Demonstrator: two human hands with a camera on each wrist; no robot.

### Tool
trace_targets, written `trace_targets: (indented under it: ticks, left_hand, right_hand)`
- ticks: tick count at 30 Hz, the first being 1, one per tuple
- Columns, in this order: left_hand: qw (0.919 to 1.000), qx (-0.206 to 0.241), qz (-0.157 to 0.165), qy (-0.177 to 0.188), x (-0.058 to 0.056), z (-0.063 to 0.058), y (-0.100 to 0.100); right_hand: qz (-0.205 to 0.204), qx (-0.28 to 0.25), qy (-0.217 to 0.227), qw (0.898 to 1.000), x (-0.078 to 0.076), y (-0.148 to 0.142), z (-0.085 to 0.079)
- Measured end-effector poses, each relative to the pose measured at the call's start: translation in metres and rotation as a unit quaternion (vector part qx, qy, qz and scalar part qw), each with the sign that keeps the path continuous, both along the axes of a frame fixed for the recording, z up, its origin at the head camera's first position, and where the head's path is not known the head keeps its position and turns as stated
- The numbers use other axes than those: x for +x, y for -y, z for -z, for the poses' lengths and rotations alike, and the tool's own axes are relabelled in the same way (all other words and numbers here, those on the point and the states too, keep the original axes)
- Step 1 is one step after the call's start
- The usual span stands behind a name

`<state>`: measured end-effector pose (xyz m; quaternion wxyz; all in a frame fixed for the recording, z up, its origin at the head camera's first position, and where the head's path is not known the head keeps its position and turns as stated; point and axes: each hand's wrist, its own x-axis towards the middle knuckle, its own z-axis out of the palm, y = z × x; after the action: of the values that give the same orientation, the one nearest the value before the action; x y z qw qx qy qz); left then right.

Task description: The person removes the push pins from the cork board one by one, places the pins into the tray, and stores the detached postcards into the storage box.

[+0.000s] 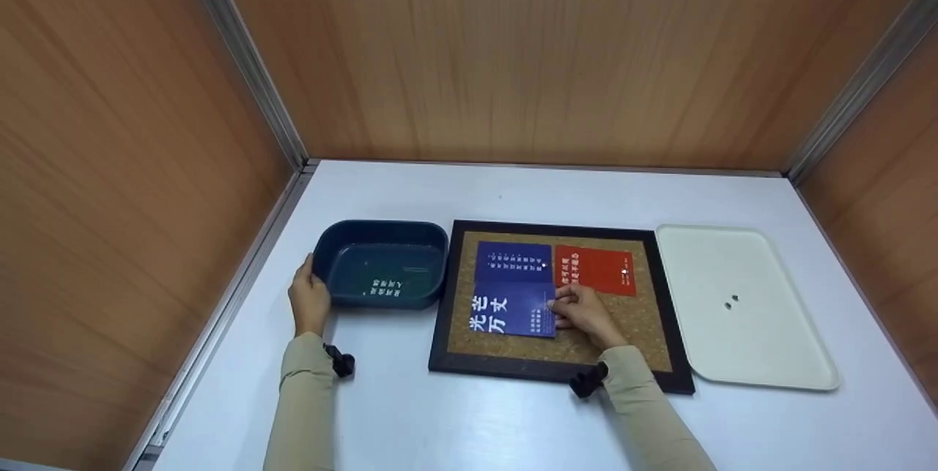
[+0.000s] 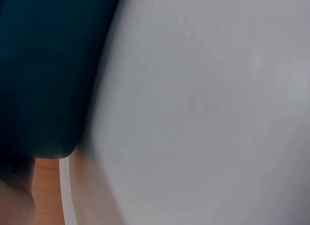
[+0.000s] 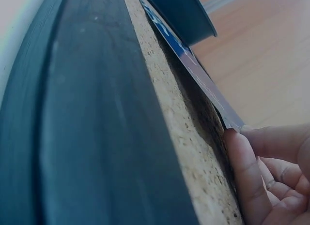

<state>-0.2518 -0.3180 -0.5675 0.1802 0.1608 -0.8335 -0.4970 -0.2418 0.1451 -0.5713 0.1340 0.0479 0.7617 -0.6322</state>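
Note:
My right hand (image 1: pixel 582 313) pinches the right edge of a blue card (image 1: pixel 513 310) with large white characters, over the cork board (image 1: pixel 462 258). In the right wrist view, the card slants above the cork, its near edge between thumb and finger. Beyond it, another blue card (image 1: pixel 513 258) with small white text is on the cork, with a small white pin at its right side. A red card (image 1: pixel 604 273) lies at the upper right of the board, also with a pin. My left hand (image 1: pixel 310 301) grips the left side of a dark teal basin (image 1: pixel 385 300).
A green card (image 1: pixel 399 269) with white text lies in the basin. To the board's right is a white tray (image 1: pixel 762 339) holding a few small dark bits (image 1: pixel 731 302). Wood-grain panels (image 1: pixel 513 53) wall the white table (image 1: pixel 410 412) at the back and sides.

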Motion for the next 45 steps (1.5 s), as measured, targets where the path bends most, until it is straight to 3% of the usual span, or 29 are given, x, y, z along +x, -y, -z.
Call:
trace_targets:
  ticks: [26, 45]
  left_hand:
    - [1.0000, -0.005, 0.000, -0.003, 0.000, -0.001, -0.001]
    - [0.9999, -0.006, -0.001, -0.010, 0.001, 0.000, -0.001]
  right_hand:
    - [-0.009, -0.035, 0.017, 0.999, -0.005, -0.003, -0.015]
    - [-0.019, -0.005, 0.003, 1.000, -0.011, 0.005, -0.032]
